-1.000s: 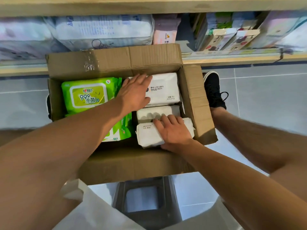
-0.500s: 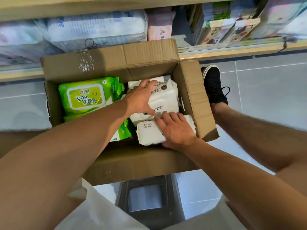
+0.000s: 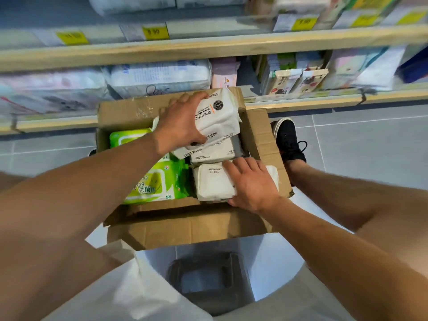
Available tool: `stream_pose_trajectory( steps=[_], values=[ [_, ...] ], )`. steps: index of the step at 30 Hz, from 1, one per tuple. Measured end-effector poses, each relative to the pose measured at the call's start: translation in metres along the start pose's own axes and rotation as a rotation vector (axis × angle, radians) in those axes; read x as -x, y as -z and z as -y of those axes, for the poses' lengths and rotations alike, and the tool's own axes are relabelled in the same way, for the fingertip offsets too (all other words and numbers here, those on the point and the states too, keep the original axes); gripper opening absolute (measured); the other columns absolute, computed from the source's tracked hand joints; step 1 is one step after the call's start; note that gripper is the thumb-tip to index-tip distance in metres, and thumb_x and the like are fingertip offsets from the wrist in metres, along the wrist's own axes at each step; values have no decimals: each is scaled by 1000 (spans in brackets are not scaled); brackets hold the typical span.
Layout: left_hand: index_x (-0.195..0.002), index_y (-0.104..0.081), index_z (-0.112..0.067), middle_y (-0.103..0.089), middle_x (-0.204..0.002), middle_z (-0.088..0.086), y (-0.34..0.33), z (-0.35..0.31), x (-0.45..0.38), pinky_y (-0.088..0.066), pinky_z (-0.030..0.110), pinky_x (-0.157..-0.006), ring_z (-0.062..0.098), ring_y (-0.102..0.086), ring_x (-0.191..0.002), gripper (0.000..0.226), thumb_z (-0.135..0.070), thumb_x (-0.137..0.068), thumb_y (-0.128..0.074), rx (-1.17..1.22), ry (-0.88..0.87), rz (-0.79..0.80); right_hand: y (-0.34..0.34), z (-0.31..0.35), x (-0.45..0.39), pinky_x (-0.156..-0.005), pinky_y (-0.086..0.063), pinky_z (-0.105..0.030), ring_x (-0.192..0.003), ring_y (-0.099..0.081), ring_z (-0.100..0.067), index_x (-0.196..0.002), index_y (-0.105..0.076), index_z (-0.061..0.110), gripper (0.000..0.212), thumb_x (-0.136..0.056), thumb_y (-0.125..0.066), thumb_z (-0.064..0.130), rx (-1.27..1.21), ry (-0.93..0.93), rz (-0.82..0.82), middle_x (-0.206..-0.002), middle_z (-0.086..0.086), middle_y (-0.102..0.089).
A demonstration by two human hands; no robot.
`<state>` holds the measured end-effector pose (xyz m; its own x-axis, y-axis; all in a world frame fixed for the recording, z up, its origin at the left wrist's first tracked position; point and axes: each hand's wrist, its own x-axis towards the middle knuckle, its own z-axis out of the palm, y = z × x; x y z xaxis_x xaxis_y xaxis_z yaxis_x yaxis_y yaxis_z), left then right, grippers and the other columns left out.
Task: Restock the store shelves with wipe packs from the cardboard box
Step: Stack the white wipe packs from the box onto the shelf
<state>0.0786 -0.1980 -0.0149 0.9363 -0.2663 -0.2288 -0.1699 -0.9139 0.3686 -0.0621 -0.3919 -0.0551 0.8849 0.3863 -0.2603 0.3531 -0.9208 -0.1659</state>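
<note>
Left hand (image 3: 179,126), fingers clamped round white wipe pack (image 3: 217,119), has lifted it clear of far right stack in cardboard box (image 3: 185,228). Right hand (image 3: 251,184) still flat on near white pack (image 3: 214,186), fingers spread, not gripping. Shelf (image 3: 208,47) placement likely next.

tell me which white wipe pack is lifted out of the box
The far white pack with the round dark logo, gripped by the left hand and raised above the cardboard box. The other white packs lie inside, the nearest under the right hand.
</note>
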Motion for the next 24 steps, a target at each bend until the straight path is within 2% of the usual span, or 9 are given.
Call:
stream_pose_trajectory(
  steps=[4, 9, 15, 18, 24],
  values=[
    [-139, -31, -37, -47, -131, 5, 56, 3, 20, -37, 48, -96, 33, -42, -119, 104, -37, -50, -85, -69, -5, -104, 33, 8, 0, -100, -30, -41, -118, -40, -32, -145, -31, 19, 94, -67, -73, 50, 11, -47, -84, -129, -7, -45],
    [-140, -31, -36, -46, -134, 4, 106, 22, 44, -36, 50, -97, 32, -41, -122, 107, -37, -49, -87, -42, 61, -236, 79, 12, -15, -102, -29, -43, -121, -38, -31, -144, -31, 21, 92, -68, -73, 53, 19, -96, -208, -132, -7, -42],
    [-136, -32, -38, -50, -130, 7, 133, 53, 54, -42, 52, -95, 34, -44, -118, 110, -38, -41, -88, 32, 170, -340, 135, 9, -45, -98, -32, -42, -117, -39, -30, -144, -31, 21, 94, -68, -76, 53, 55, -132, -331, -130, -6, -43],
    [-134, -34, -38, -52, -127, 6, 144, 58, 50, -43, 51, -92, 35, -46, -116, 108, -38, -42, -89, 46, 218, -376, 159, 6, -66, -100, -32, -43, -118, -40, -30, -144, -31, 23, 95, -67, -78, 51, 54, -155, -401, -131, -6, -44],
    [-134, -35, -37, -54, -121, 5, 160, 71, 27, -43, 51, -91, 33, -48, -113, 105, -37, -44, -89, 120, 232, -414, 207, 1, -118, -98, -33, -43, -118, -40, -32, -143, -34, 22, 93, -66, -79, 48, 66, -181, -519, -132, -7, -46]
  ],
)
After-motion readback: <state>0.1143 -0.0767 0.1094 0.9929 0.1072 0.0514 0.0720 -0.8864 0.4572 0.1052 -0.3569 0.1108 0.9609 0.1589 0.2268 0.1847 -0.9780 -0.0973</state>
